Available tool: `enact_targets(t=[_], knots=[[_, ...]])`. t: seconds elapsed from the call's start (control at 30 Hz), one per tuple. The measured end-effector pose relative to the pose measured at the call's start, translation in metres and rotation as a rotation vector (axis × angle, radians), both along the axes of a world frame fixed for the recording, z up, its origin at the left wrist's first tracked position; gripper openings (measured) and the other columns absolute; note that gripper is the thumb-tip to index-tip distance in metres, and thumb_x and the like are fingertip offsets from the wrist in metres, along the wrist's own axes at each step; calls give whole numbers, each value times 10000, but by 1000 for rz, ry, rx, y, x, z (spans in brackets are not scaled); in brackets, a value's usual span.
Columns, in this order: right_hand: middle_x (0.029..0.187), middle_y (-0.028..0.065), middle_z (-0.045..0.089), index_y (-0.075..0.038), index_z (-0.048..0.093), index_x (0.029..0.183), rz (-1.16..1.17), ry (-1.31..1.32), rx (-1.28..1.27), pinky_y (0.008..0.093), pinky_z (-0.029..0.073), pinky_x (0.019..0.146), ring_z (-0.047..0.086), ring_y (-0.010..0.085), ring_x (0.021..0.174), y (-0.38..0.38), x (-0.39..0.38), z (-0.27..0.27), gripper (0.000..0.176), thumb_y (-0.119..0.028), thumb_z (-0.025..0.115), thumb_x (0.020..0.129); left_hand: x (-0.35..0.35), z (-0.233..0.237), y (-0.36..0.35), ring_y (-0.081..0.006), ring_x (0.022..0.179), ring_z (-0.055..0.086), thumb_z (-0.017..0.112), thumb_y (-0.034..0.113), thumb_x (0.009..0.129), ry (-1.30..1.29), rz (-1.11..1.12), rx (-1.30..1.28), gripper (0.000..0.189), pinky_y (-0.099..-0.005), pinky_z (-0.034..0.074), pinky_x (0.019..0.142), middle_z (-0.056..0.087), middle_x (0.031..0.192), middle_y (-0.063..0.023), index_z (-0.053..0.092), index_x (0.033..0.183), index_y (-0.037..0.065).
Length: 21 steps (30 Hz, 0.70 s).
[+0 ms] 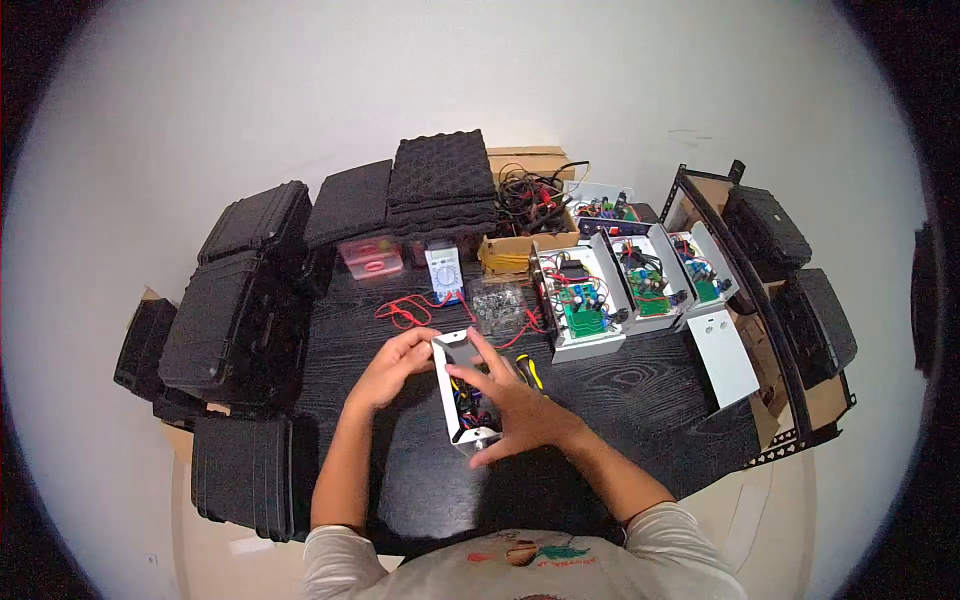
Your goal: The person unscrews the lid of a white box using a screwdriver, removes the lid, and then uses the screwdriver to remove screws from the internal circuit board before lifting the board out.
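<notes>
A white metal enclosure (449,400), open on the upper side with coloured wires inside, is between my hands above the black table (410,480). My left hand (394,370) is at its upper left corner, fingers bent against the edge. Across its right side lies my right hand (515,400), thumb at the near end and fingers spread over the opening toward the far end. A yellow and black screwdriver (530,372) lies just right of the enclosure, partly behind my right hand.
Beyond my hands are a multimeter (446,272) with red leads and a clear box of small parts (499,306). Open enclosures with green boards (583,308) stand at the right, near a white panel (724,358). Black cases (222,320) are stacked left; a cardboard box (503,252) holds cables.
</notes>
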State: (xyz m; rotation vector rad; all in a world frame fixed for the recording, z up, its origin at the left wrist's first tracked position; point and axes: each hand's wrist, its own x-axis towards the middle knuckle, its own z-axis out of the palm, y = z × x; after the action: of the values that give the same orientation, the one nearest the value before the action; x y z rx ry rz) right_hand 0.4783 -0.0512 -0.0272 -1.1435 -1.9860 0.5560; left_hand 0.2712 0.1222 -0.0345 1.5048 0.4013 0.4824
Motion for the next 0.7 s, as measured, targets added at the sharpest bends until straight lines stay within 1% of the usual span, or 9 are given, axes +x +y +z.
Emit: enact_targets(t=[0.03, 0.2, 0.3, 0.4, 0.43, 0.53, 0.57, 0.67, 0.7], knots=[[1678, 337, -17, -193, 335, 1614, -4, -4, 16, 558, 282, 1208, 200, 525, 1526, 1, -1, -3, 1260, -572, 952, 583, -3, -4, -1, -122, 1099, 613, 615, 307, 1056, -30, -5, -25, 377, -305, 508, 958, 642, 1181, -24, 575, 1329, 49], [1673, 356, -26, -202, 306, 1625, -74, 21, 174, 609, 175, 1227, 47, 537, 1556, 7, -16, -25, 1351, -631, 953, 520, -9, -1, -18, -112, 1056, 606, 643, 253, 1041, 10, 124, 23, 382, -299, 495, 947, 646, 1144, -12, 545, 1335, 29], [1664, 370, -1, -205, 297, 1626, -44, 111, 167, 620, 192, 1222, 54, 533, 1557, 11, -11, -31, 1378, -640, 959, 498, -11, -6, -17, -111, 1040, 590, 657, 211, 1025, 8, 156, 90, 358, -279, 465, 938, 636, 1134, -20, 550, 1316, 32], [1654, 375, 44, -189, 291, 1624, 4, 29, 15, 606, 217, 1223, 85, 533, 1551, 19, -5, -45, 1384, -608, 975, 496, -20, -5, -17, -102, 1025, 579, 644, 162, 1013, 8, 216, 116, 334, -277, 465, 924, 628, 1129, -23, 552, 1305, 28], [1618, 360, 166, -158, 354, 1587, 47, 149, -73, 584, 258, 1217, 186, 536, 1520, 18, -11, -45, 1316, -530, 996, 499, -23, -4, -17, -95, 1017, 574, 623, 118, 1003, 4, 232, 126, 315, -271, 468, 914, 624, 1128, -23, 554, 1296, 23], [1563, 323, 276, -135, 410, 1541, -22, 70, -39, 553, 292, 1209, 289, 524, 1467, 16, -20, -28, 1233, -443, 1002, 504, -32, -4, -20, -88, 983, 589, 624, 123, 1009, 2, 251, 151, 281, -268, 494, 866, 641, 1093, -19, 585, 1266, 15], [1496, 313, 355, -114, 479, 1478, -48, 44, 15, 589, 307, 1177, 359, 510, 1413, 15, -25, -22, 1146, -444, 984, 503, -36, -5, -18, -87, 968, 595, 632, 132, 1013, 18, 246, 185, 261, -268, 499, 855, 654, 1078, -21, 605, 1243, 12], [1464, 327, 392, -85, 533, 1421, -74, -175, 143, 634, 294, 1151, 380, 506, 1392, 17, -30, -16, 1107, -513, 952, 490, -47, -17, -14, -82, 926, 613, 653, 154, 1022, 42, 269, 247, 218, -267, 515, 823, 691, 1032, -26, 661, 1175, -1], [1429, 334, 433, -63, 601, 1344, -89, -181, 132, 686, 275, 1120, 407, 503, 1364, 16, -33, -14, 1053, -566, 917, 475, -50, -33, -11, -81, 912, 618, 659, 160, 1023, 37, 303, 243, 209, -266, 520, 811, 701, 1016, -28, 676, 1151, -5]])
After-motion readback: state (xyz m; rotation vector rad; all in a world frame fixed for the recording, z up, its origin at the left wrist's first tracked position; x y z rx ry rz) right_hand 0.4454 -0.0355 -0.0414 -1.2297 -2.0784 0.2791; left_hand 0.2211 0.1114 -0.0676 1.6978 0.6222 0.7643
